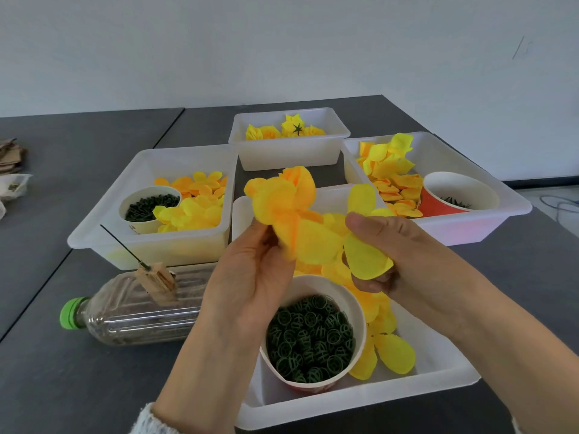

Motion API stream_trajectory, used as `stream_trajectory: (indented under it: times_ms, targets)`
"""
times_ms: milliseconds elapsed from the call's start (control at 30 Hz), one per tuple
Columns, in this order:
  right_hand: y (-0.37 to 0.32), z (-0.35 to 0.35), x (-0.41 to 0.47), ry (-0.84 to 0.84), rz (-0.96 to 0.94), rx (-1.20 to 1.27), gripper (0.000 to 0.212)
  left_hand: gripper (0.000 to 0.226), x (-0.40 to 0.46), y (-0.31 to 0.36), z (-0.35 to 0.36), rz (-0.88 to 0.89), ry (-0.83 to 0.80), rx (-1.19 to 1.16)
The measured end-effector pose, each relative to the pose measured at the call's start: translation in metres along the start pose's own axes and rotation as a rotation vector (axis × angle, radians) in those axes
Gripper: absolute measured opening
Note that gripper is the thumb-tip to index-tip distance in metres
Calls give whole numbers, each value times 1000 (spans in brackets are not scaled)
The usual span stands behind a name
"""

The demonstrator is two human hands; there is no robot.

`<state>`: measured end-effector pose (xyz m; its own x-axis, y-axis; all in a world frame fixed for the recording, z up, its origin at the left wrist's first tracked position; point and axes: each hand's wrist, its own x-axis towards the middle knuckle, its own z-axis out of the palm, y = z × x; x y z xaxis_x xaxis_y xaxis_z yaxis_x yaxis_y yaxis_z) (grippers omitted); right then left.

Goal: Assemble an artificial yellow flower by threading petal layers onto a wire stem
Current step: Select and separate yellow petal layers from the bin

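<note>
The yellow flower (282, 202) is pinched by the left hand (250, 274). A petal layer (366, 258) is gripped by the right hand (404, 255). Next, it probably must be pushed on.

**Off to the side of the work**

A clear plastic bottle (138, 311) with a green cap (71, 313) lies on its side on the dark grey table (62, 386) — beside the near tray. Torn cardboard scraps (11, 155) sit at the far left edge, against a plain pale wall (282, 42) — a blue cable (560, 205) trails at right.
</note>
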<state>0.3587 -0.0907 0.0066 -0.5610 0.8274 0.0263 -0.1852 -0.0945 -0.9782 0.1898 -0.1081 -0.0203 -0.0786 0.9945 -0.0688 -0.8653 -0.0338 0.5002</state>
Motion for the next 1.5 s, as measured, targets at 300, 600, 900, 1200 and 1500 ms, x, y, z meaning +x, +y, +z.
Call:
stream_trajectory:
  times_ms: [300,600,900,1200,1500]
  targets:
    - [-2,-44,-8,37,58,-144,53,10,5,33,-6,193,-50,-51]
    - [6,-46,19,321,-70,-627,2,64,14,16,-11,162,-31,189]
    - [1,-29,64,247,-30,-769,30,25,14,5,-15,241,80,419]
    - [7,-23,76,206,28,-858,63,19,3,1,-1,650,218,842]
    - [-4,0,44,117,176,-522,74,14,-2,-1,3,772,263,1028]
